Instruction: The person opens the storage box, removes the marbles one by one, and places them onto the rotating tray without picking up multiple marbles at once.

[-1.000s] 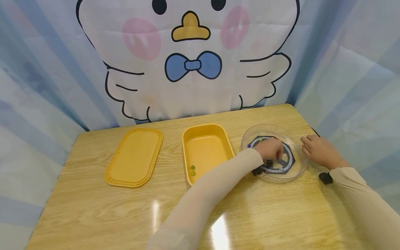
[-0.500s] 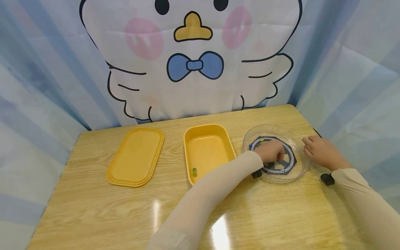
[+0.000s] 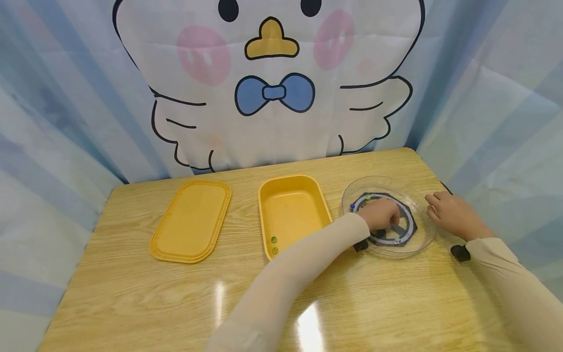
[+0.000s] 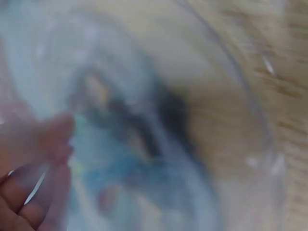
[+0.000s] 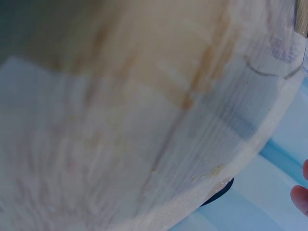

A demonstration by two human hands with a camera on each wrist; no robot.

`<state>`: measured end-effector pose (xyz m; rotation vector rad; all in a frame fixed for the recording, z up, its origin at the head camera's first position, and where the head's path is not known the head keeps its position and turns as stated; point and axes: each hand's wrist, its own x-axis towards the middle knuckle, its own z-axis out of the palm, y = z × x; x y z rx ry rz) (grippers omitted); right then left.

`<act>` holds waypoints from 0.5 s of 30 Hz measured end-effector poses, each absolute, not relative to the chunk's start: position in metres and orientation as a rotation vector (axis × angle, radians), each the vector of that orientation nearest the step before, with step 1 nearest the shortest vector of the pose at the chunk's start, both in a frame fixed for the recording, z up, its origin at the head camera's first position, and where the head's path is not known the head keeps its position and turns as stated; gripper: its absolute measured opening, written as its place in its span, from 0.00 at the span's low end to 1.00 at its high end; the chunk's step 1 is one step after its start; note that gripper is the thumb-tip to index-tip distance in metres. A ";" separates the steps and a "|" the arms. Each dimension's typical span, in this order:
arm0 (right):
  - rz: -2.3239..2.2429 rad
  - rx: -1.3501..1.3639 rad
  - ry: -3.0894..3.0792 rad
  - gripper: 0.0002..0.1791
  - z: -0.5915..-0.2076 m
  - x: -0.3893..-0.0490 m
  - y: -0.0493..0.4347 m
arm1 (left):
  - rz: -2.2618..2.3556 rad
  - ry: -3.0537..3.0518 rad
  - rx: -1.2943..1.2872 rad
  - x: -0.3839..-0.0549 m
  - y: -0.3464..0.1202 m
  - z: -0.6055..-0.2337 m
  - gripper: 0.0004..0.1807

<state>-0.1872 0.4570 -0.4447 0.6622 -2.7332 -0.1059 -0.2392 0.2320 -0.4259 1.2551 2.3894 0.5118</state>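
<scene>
In the head view, my left hand (image 3: 381,213) is over a clear round dish (image 3: 424,242), fingers bent down toward a dark octagonal piece with a pale ring track (image 3: 412,227). A green marble (image 3: 367,197), a blue marble (image 3: 352,207) and a clear one (image 3: 398,240) lie on the ring. The blurred left wrist view shows the fingertips (image 4: 62,129) close together; whether they pinch anything is unclear. My right hand (image 3: 455,213) lies at the dish's right edge, fingers loosely bent. Only fingertips (image 5: 301,197) of it appear at the right wrist view's margin.
A yellow tray (image 3: 293,210) stands left of the dish, with two green marbles (image 3: 274,239) in its front left part; my left sleeve (image 3: 303,266) crosses its front corner. Farther left lies a flat yellow lid (image 3: 192,222). A printed curtain (image 3: 272,132) hangs behind the table.
The two green marbles in the yellow tray have rolled a little, coming together and then apart. Both hands keep nearly the same places, and the head view has shifted slightly.
</scene>
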 end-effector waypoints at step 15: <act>-0.103 0.678 -2.681 0.07 -0.447 -0.184 0.456 | 0.481 2.418 1.410 -0.222 0.185 -0.341 0.12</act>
